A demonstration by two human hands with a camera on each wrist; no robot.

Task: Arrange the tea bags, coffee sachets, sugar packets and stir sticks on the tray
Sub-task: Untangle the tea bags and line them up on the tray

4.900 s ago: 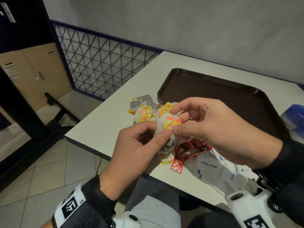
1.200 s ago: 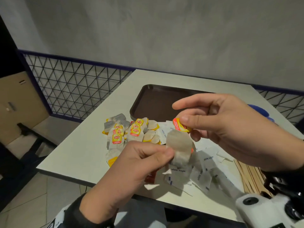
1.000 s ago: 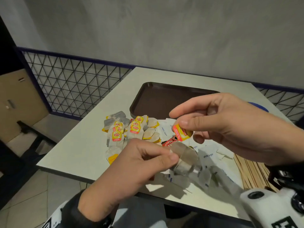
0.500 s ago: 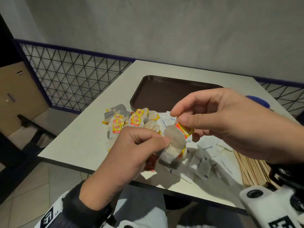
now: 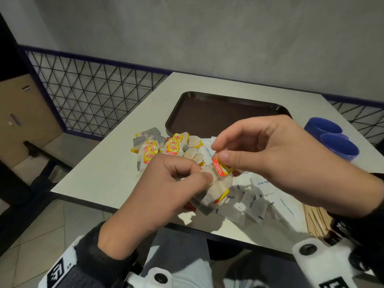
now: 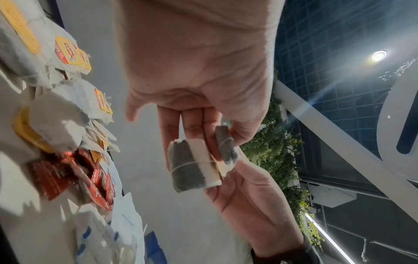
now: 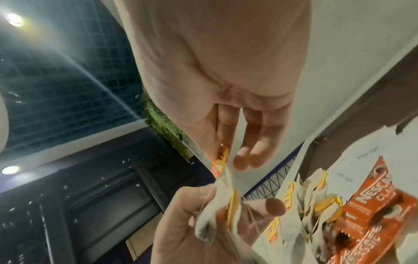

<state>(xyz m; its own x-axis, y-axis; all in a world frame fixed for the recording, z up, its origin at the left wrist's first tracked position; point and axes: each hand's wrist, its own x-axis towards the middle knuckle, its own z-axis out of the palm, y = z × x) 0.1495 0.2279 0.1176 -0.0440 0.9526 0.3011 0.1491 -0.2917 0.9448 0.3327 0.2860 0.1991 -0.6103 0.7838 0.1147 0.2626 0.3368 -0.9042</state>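
Between both hands: tea bag pinched by left fingers, tag by right.

The tray sat on the surface at twelve o'clock. Tea bags lay heaped just before it at ten o'clock, sugar packets at four, stir sticks beyond them at five, cups at two.

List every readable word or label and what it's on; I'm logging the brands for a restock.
"Lipton": tea bag tags in the pile.
"white sugar": white sugar packets.
"NESCAFE CLASSIC", partly cut off: orange-red coffee sachet.
Held tag in the right hand: small print, too blurred to read.
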